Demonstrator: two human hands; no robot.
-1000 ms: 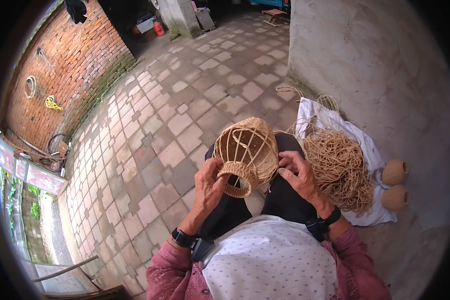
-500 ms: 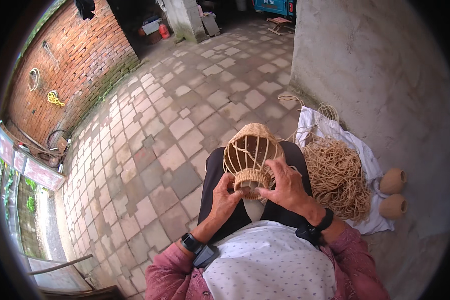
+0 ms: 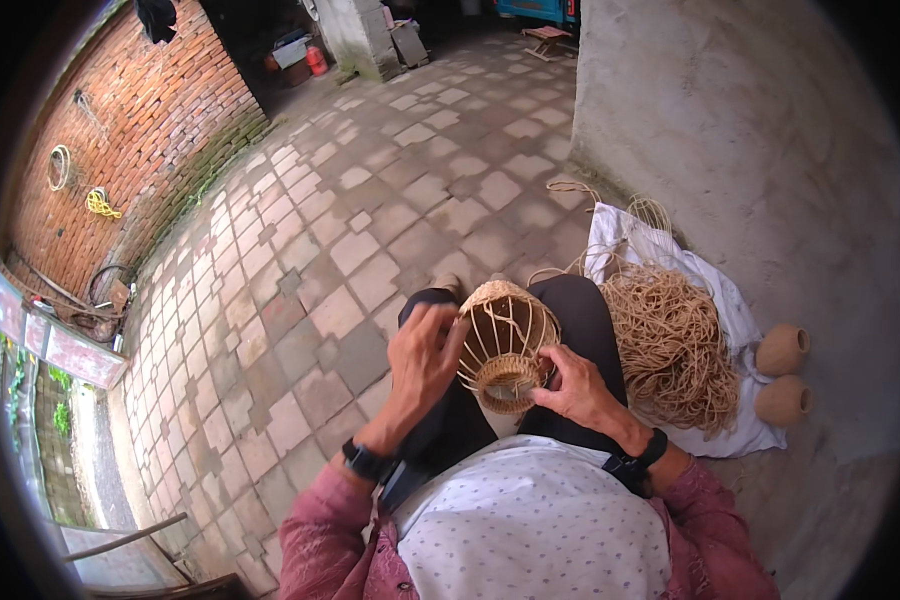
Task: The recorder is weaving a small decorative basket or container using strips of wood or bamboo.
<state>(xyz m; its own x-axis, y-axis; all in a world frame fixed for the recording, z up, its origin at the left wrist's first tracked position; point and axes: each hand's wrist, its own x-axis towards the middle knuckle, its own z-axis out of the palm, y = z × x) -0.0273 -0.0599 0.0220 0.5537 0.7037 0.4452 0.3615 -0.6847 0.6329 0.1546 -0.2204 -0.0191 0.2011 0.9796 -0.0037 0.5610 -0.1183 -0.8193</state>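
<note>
A small woven basket (image 3: 511,369) of tan cord rests between my knees. Its tight rim faces me, the bare spokes run away from it, and a woven band closes the far part. My right hand (image 3: 577,390) grips the rim from the right, thumb and fingers closed on it. Beside the basket's left side, my left hand (image 3: 422,358) is raised with bent fingers close to the spokes. Motion smears those fingertips, so whether they hold a strand is unclear.
To my right a heap of tan cord (image 3: 670,345) lies on a white cloth sack (image 3: 760,440). Two round tan pots (image 3: 782,350) sit past it by the grey wall (image 3: 730,130). A brick wall (image 3: 140,110) stands at the far left, beyond the paved floor (image 3: 300,300).
My left hand has left the basket's rim and moved up and left along its side. The basket has tilted so its rim opening faces me more. My right hand keeps its grip on the rim.
</note>
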